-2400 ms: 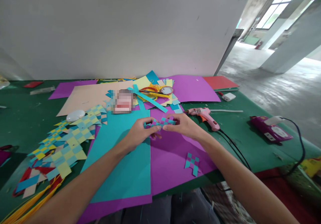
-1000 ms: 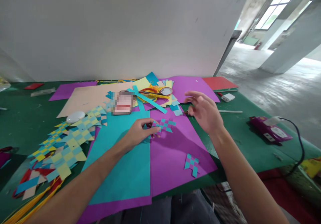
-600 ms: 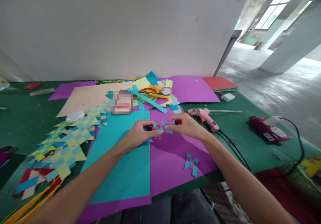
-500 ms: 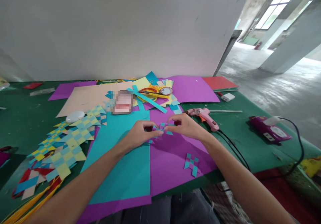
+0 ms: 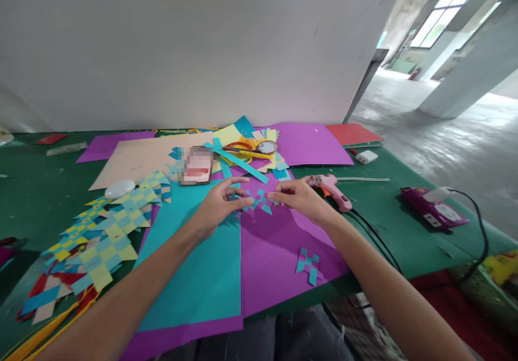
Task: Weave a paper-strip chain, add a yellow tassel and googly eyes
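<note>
A small woven piece (image 5: 262, 200) in turquoise and purple checks sits between the two hands, over the near-middle part of a purple sheet (image 5: 283, 258). The right hand (image 5: 300, 196) has its thumb and forefinger brought together at the piece's right end, pinching it. The left hand (image 5: 216, 205) is at the other end with its fingers loosely curled and parted, the forefinger raised clear of the thumb; I can't tell whether the thumb tip touches the piece. Nearer and to the right, a second checked piece (image 5: 308, 265) lies on the purple sheet. To the left is a turquoise sheet (image 5: 194, 274), with a phone (image 5: 197, 167) at its far edge and turquoise strips (image 5: 245, 165) just right of that. Farther left, a heap of checked pieces (image 5: 117, 231) lies beside a white oval object (image 5: 120, 189). On the right, a pink glue gun (image 5: 335, 190) rests on the green table (image 5: 404, 253), with a purple power strip (image 5: 435, 210) beyond it.
</note>
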The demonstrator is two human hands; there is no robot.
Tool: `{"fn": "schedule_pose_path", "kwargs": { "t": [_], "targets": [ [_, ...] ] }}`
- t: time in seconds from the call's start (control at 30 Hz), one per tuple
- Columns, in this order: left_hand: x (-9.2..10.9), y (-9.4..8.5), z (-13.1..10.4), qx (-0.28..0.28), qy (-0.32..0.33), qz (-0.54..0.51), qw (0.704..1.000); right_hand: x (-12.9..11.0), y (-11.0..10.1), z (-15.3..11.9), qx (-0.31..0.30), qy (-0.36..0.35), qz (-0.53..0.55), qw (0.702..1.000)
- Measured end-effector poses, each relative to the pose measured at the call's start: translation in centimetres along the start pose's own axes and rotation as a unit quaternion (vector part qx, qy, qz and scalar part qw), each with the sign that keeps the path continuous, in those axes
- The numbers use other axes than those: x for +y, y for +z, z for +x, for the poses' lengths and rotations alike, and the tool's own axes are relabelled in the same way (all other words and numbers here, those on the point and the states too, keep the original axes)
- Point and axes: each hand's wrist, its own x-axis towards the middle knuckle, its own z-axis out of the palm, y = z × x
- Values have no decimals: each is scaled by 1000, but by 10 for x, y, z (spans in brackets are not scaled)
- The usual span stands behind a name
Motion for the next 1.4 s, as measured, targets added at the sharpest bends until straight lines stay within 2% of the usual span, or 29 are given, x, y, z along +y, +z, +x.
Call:
{"fn": "schedule_pose_path", "kwargs": {
  "t": [0.1, 0.2, 0.37, 0.7, 1.17, 1.4],
  "targets": [
    [0, -1, 0, -25, -37, -55, 997, 0, -1, -1, -48, 32, 92, 994],
    [2, -1, -1, -37, -65, -111, 991, 0, -3, -3, -107, 43, 188, 975],
    [3, -1, -2, -53, -66, -153, 985, 2, -2, -3, -165, 24, 235, 958],
    [1, -2, 0, -50, -52, -149, 986, 2, -5, -3, -149, 11, 205, 967],
    [-3, -4, 0, -54, -39, -151, 986, 3, -5, -3, -133, 16, 235, 963],
    [-3, -2, 0, -34, -1, -60, 998, -4, -2, -4, -70, -7, 148, 986]
  ]
}}
